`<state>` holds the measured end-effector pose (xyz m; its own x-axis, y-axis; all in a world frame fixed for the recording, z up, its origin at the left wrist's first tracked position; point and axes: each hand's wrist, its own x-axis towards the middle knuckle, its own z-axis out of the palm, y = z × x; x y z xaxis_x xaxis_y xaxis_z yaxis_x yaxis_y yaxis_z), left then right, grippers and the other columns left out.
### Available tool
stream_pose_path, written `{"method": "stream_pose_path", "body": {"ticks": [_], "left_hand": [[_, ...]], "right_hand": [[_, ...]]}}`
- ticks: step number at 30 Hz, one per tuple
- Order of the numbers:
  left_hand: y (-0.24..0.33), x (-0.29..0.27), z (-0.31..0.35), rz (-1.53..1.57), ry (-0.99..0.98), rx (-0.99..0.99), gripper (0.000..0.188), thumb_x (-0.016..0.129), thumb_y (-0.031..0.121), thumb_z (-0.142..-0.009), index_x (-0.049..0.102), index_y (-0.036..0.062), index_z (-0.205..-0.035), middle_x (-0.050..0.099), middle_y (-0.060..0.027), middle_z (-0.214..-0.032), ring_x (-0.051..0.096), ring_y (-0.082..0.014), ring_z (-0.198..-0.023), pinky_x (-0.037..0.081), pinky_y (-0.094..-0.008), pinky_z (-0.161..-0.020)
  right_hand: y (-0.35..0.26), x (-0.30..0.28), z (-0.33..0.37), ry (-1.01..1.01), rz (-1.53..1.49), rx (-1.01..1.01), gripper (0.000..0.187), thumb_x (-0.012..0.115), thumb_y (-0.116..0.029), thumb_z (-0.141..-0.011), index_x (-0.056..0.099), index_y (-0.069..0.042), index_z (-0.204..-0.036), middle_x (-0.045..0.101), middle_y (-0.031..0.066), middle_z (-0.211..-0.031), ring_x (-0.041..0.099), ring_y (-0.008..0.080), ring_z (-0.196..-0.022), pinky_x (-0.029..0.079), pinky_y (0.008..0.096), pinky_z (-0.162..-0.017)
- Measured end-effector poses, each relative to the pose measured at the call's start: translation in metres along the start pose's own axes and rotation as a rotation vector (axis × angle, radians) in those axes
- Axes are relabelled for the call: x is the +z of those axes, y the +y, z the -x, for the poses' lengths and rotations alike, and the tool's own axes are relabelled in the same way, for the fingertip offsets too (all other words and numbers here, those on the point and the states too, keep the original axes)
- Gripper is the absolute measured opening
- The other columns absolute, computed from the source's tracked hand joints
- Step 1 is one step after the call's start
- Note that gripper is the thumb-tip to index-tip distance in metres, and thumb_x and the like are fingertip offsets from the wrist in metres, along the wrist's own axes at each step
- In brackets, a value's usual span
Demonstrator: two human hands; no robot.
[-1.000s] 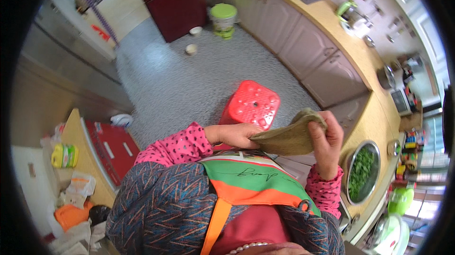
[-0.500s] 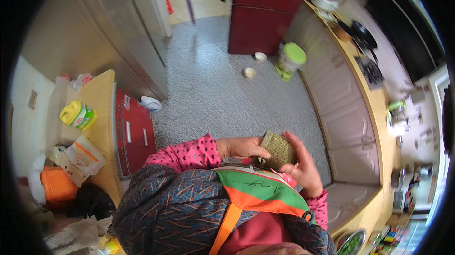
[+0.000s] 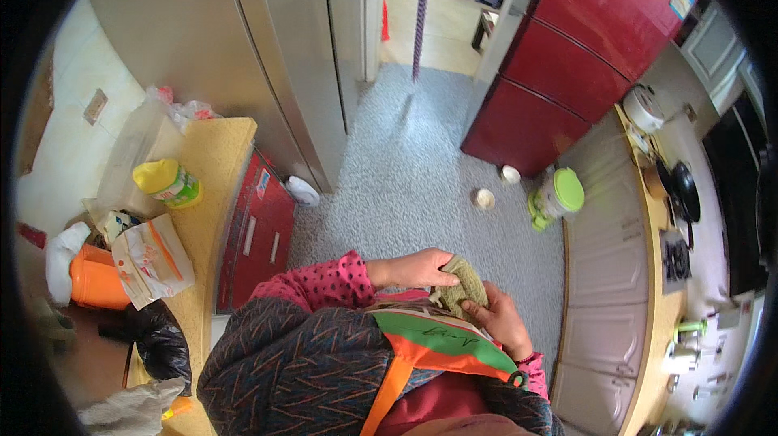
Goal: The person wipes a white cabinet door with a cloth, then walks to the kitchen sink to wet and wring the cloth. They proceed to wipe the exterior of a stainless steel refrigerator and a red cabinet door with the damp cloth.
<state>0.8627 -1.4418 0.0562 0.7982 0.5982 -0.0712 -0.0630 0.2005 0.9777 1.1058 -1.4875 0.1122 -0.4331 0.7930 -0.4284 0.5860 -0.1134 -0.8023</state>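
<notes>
Head view: bunched green cloth (image 3: 462,288) between left hand (image 3: 417,268) and right hand (image 3: 501,321).

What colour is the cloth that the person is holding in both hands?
Olive green, a dull mossy shade. The cloth shows best in the head view, bunched between the left hand and right hand.

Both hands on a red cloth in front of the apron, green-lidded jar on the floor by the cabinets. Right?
Not quite: the cloth is olive green, not red, as the head view shows. The rest holds: left hand and right hand both grip it in front of the apron, and the green-lidded jar stands on the floor by the cabinets.
</notes>
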Motion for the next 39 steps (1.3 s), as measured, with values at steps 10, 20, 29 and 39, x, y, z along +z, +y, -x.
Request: {"method": "stream_pose_path", "body": {"ticks": [10, 20, 29, 39], "left_hand": [[0.032, -0.145, -0.003, 0.027, 0.729, 0.158, 0.028, 0.053, 0.014, -0.098, 0.051, 0.0053, -0.125, 0.060, -0.0065, -0.109, 0.058, -0.0138, -0.096, 0.049, -0.0299, -0.082], [0.083, -0.197, 0.010, -0.138, 1.033, 0.314, 0.030, 0.059, 0.019, -0.096, 0.055, 0.0056, -0.122, 0.061, -0.0027, -0.105, 0.056, -0.0093, -0.097, 0.048, -0.0275, -0.084], [0.143, -0.241, 0.087, -0.847, 1.530, 0.200, 0.045, 0.065, 0.016, -0.088, 0.053, 0.0035, -0.129, 0.057, -0.0132, -0.125, 0.056, -0.0245, -0.113, 0.048, -0.0370, -0.092], [0.299, -0.388, 0.156, -1.815, 2.115, 0.427, 0.077, 0.066, 0.020, -0.087, 0.024, -0.0006, -0.149, 0.022, -0.0247, -0.153, 0.023, -0.0393, -0.142, 0.021, -0.0487, -0.114]], "right_hand": [[-0.021, -0.113, -0.160, -0.124, -1.075, -0.268, 0.054, 0.063, -0.020, -0.094, 0.042, -0.002, -0.141, 0.056, 0.0111, -0.132, 0.056, 0.0236, -0.120, 0.046, 0.0391, -0.101], [-0.101, -0.161, -0.312, -0.317, -1.181, -0.376, 0.052, 0.057, -0.015, -0.097, 0.037, -0.009, -0.145, 0.051, 0.0093, -0.140, 0.053, 0.0260, -0.125, 0.046, 0.0408, -0.102], [-0.264, -0.179, -0.427, -0.389, -0.955, -0.958, 0.051, 0.056, -0.023, -0.099, 0.038, -0.007, -0.143, 0.050, 0.0076, -0.138, 0.049, 0.0242, -0.127, 0.041, 0.0429, -0.106], [-0.445, -0.147, -0.498, 0.480, 0.159, -1.771, 0.034, 0.063, -0.003, -0.082, 0.062, 0.002, -0.116, 0.055, 0.0194, -0.128, 0.052, 0.0356, -0.119, 0.037, 0.0423, -0.104]]}}
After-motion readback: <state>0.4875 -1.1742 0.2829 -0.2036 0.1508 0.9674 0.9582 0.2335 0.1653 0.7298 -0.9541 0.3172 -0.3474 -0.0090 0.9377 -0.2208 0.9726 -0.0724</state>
